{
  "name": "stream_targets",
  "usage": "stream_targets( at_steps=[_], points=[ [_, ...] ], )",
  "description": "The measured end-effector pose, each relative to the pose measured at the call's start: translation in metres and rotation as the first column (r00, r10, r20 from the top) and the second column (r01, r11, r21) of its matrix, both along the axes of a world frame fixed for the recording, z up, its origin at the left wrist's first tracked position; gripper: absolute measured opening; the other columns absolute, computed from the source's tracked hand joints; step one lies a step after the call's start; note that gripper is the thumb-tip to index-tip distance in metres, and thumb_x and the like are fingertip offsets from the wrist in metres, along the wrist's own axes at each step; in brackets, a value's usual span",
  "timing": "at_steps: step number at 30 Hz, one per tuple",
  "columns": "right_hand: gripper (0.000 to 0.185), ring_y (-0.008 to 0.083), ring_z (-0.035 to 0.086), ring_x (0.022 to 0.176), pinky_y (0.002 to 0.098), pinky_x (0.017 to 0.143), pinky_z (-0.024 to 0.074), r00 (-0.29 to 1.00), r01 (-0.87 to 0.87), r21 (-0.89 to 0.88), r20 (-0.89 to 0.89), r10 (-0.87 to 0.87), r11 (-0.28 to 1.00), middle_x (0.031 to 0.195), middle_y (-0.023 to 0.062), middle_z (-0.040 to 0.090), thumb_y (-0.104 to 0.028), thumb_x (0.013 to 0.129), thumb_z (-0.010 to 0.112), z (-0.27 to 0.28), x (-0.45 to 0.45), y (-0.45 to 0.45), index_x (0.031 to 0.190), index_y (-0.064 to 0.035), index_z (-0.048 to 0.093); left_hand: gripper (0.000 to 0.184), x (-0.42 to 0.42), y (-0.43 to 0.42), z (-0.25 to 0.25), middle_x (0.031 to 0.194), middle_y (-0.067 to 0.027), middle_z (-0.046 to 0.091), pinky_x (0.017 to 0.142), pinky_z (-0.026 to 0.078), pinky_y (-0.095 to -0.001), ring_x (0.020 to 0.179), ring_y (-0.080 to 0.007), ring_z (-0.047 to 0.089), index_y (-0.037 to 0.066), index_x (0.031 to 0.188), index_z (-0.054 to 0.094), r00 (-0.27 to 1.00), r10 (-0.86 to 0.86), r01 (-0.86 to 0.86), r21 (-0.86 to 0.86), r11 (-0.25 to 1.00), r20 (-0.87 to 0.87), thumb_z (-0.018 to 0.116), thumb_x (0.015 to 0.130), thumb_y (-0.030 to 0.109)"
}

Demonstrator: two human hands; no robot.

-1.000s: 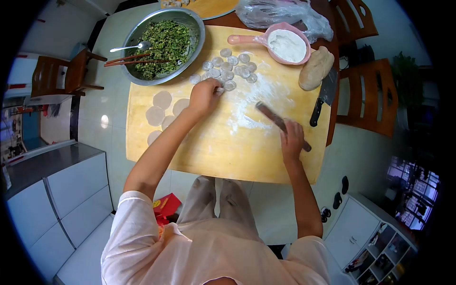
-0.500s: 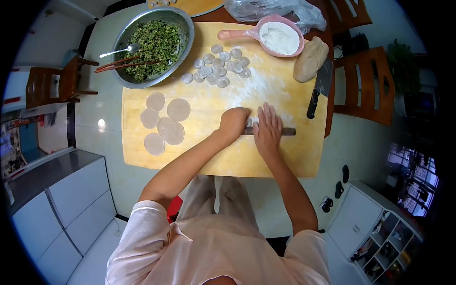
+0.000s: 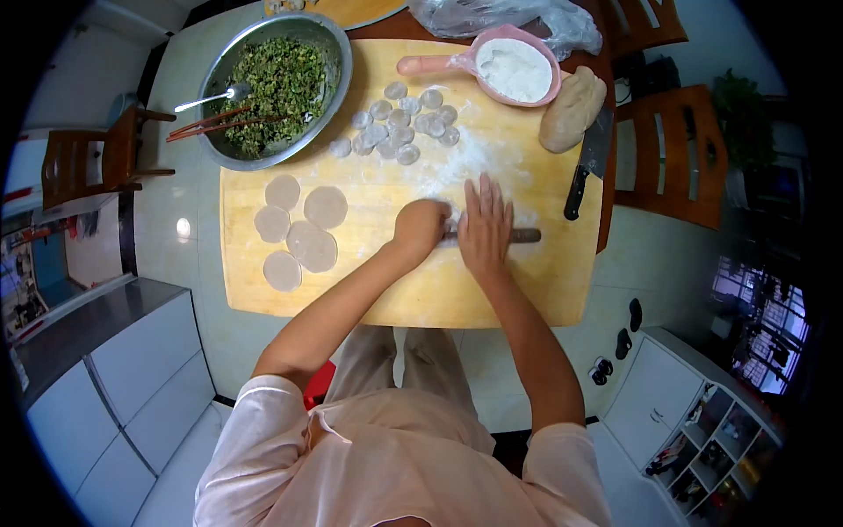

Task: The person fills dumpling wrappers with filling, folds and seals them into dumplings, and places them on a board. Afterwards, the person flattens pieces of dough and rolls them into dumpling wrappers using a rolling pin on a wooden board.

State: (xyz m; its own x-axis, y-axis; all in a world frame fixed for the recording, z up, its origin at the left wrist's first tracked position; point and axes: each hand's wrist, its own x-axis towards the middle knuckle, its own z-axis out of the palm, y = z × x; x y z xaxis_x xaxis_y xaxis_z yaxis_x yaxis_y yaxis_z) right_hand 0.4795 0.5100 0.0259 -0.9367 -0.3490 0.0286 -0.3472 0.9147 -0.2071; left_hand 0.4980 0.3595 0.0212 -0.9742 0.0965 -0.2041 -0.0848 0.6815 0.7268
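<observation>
My right hand (image 3: 486,230) lies flat across the dark rolling pin (image 3: 527,235), its fingers stretched forward past the pin. Beside it, my left hand (image 3: 421,227) is closed, fingertips at a small pale dough wrapper (image 3: 452,221) between the two hands, mostly hidden by them. Several flattened dough pieces (image 3: 402,137) lie clustered farther up the wooden board (image 3: 395,294). To the left are several larger rolled wrappers (image 3: 312,247). White flour (image 3: 474,162) is scattered just beyond my hands.
A metal bowl (image 3: 344,92) of chopped green filling (image 3: 277,83), with a spoon (image 3: 206,98) and chopsticks (image 3: 202,129), overlaps the board's far left. At the far right are a pink flour scoop (image 3: 430,64), a dough lump (image 3: 572,110) and a knife (image 3: 577,191).
My right hand has slid forward over the rolling pin, which has rolled slightly away from me. My left hand stays closed beside it. The camera view has shifted a little.
</observation>
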Motion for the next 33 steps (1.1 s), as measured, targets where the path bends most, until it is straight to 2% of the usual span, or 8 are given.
stream_targets(
  at_steps=[4, 7, 11, 17, 21, 22, 29, 33],
  points=[
    [0.052, 0.0344, 0.033, 0.137, 0.0566, 0.108, 0.0285, 1.0, 0.01, -0.032, 0.006, -0.01, 0.999, 0.149, 0.016, 0.036, -0.017, 0.087, 0.056, 0.001, -0.013, -0.008, 0.137, -0.0071, 0.046, 0.014, -0.017, 0.002, -0.018, 0.076, -0.0194, 0.065, 0.066, 0.049, -0.043, 0.072, -0.038, 0.062, 0.001, 0.079, 0.066, 0.999, -0.043, 0.044, -0.11, 0.993, 0.012, 0.068, 0.066, 0.006],
    [0.054, 0.0338, 0.031, 0.138, 0.0568, 0.108, 0.0274, 1.0, -0.023, 0.014, 0.009, 0.023, 1.0, 0.151, 0.0157, 0.033, -0.017, 0.087, 0.057, 0.002, 0.03, 0.01, 0.139, -0.0077, 0.045, 0.013, -0.003, -0.011, -0.016, 0.073, -0.0174, 0.064, 0.065, 0.049, -0.0399, 0.068, -0.0343, 0.063, 0.002, 0.078, 0.065, 0.997, 0.019, -0.014, 0.066, 0.998, -0.078, 0.069, 0.066, 0.006],
    [0.056, 0.0337, 0.03, 0.14, 0.0569, 0.108, 0.0273, 0.997, -0.043, 0.026, 0.06, 0.041, 0.999, 0.152, 0.0156, 0.033, -0.015, 0.087, 0.055, 0.008, 0.045, 0.015, 0.141, -0.0078, 0.043, 0.009, 0.007, -0.017, -0.009, 0.07, -0.0151, 0.064, 0.062, 0.049, -0.0373, 0.065, -0.0294, 0.063, 0.003, 0.074, 0.064, 0.98, 0.122, -0.149, 0.172, 0.974, 0.16, 0.069, 0.067, 0.005],
    [0.054, 0.0325, 0.034, 0.137, 0.057, 0.107, 0.0293, 0.998, -0.036, -0.034, -0.061, 0.034, 0.999, 0.15, 0.0145, 0.035, -0.016, 0.087, 0.058, 0.0, -0.023, -0.018, 0.138, -0.0064, 0.045, 0.01, -0.017, -0.002, -0.007, 0.074, -0.0185, 0.065, 0.064, 0.049, -0.0407, 0.072, -0.0356, 0.064, 0.005, 0.074, 0.069, 0.994, 0.046, -0.036, -0.105, 0.994, 0.098, 0.068, 0.064, 0.004],
    [0.056, 0.0335, 0.034, 0.137, 0.0579, 0.106, 0.0296, 0.996, -0.088, 0.015, 0.013, 0.087, 0.996, 0.149, 0.0158, 0.036, -0.014, 0.083, 0.059, 0.008, 0.047, 0.012, 0.137, -0.0058, 0.047, 0.004, 0.008, -0.015, -0.008, 0.072, -0.0169, 0.063, 0.063, 0.048, -0.0424, 0.068, -0.0349, 0.062, 0.006, 0.067, 0.065, 0.975, 0.222, -0.216, 0.264, 0.94, 0.009, 0.068, 0.066, 0.006],
    [0.059, 0.0336, 0.034, 0.137, 0.0583, 0.105, 0.0304, 0.996, -0.084, 0.035, 0.037, 0.083, 0.996, 0.149, 0.0163, 0.035, -0.014, 0.081, 0.061, 0.012, 0.054, 0.014, 0.137, -0.0057, 0.046, 0.006, 0.012, -0.018, -0.008, 0.07, -0.0152, 0.062, 0.063, 0.048, -0.0407, 0.067, -0.0344, 0.061, 0.006, 0.068, 0.063, 0.946, 0.265, -0.312, 0.299, 0.902, 0.188, 0.068, 0.066, 0.004],
    [0.056, 0.0335, 0.033, 0.137, 0.0572, 0.107, 0.0291, 0.999, -0.019, -0.034, -0.045, 0.018, 0.999, 0.15, 0.0158, 0.035, -0.016, 0.086, 0.058, 0.0, -0.034, -0.033, 0.139, -0.0052, 0.044, 0.008, -0.008, -0.007, -0.006, 0.075, -0.02, 0.064, 0.064, 0.049, -0.0422, 0.069, -0.0369, 0.062, 0.003, 0.075, 0.066, 0.997, 0.072, -0.071, -0.101, 0.992, 0.002, 0.067, 0.067, 0.006],
    [0.058, 0.0333, 0.032, 0.139, 0.0565, 0.108, 0.0283, 0.999, -0.047, 0.012, 0.027, 0.046, 0.999, 0.151, 0.0155, 0.034, -0.016, 0.087, 0.057, 0.005, 0.013, -0.011, 0.141, -0.0058, 0.041, 0.009, -0.002, -0.014, -0.006, 0.074, -0.0189, 0.065, 0.063, 0.049, -0.0408, 0.067, -0.035, 0.063, 0.005, 0.076, 0.069, 0.998, 0.066, -0.067, -0.073, 0.995, -0.014, 0.066, 0.067, 0.005]
  ],
)
